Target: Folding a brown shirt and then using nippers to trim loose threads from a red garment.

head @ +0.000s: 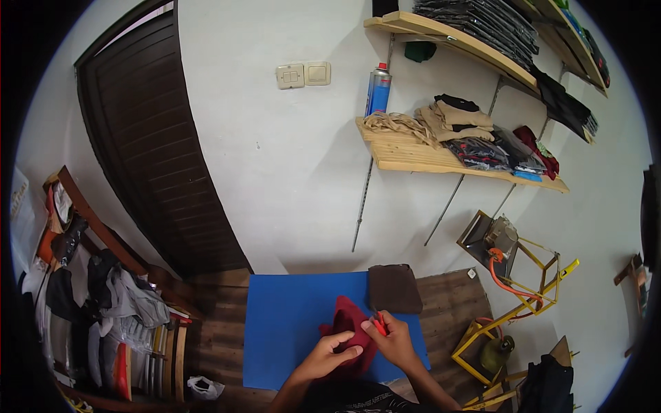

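Observation:
A dark red cloth (345, 314) is bunched up over the blue tabletop (289, 320) in front of me. My left hand (328, 356) grips its near left side, with the thumb and index finger on the fabric. In my right hand (396, 338) is a small red-handled cutting tool (380, 324), probably thread snips, its dark tip pointing away from me. The right thumb touches the cloth's right edge. Just beyond that hand, a folded dark brown cloth (395, 289) lies at the table's far right corner.
On the left stands a wooden rack (179, 356) heaped with clothes. A yellow metal frame (470, 346) holding a green gas cylinder (497, 355) and an orange hose is at right. A wall shelf (428, 160) carries folded garments and a blue spray can (378, 93). A dark door (150, 144) is behind.

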Available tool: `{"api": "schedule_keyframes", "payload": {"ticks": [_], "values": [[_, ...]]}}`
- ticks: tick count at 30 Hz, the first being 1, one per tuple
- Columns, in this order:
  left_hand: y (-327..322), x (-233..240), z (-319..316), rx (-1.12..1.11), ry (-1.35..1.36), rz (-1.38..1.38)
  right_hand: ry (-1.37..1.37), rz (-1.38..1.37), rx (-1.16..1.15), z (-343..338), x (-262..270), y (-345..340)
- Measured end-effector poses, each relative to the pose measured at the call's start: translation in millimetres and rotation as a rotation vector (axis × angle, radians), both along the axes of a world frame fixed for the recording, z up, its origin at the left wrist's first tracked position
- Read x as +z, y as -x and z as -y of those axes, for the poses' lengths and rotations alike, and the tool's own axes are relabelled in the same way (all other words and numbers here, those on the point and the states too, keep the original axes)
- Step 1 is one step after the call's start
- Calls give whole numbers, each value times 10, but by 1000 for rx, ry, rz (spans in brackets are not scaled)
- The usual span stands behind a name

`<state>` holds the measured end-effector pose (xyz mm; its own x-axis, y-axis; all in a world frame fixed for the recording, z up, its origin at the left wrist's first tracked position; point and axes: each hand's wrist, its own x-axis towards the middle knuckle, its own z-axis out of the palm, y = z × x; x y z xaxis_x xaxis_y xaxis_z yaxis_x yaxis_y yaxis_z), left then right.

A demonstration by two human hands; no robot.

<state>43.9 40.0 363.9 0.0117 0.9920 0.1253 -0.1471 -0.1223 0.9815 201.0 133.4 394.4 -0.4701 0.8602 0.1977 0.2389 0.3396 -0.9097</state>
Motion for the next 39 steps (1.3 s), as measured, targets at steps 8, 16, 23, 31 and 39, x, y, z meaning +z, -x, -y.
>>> {"api": "schedule_keyframes", "payload": {"ticks": [8, 16, 23, 31, 39], "values": [[27, -34, 3, 44, 159, 460, -102, 200, 21, 154, 166, 18], [52, 148, 132, 97, 94, 502, -352, 258, 144, 214, 209, -31], [83, 105, 181, 88, 123, 581, -437, 232, 62, 232, 117, 39], [116, 208, 202, 124, 139, 605, -420, 170, 86, 176, 91, 93], [106, 161, 258, 63, 76, 660, -419, 149, 164, 251, 0, 45]]}}
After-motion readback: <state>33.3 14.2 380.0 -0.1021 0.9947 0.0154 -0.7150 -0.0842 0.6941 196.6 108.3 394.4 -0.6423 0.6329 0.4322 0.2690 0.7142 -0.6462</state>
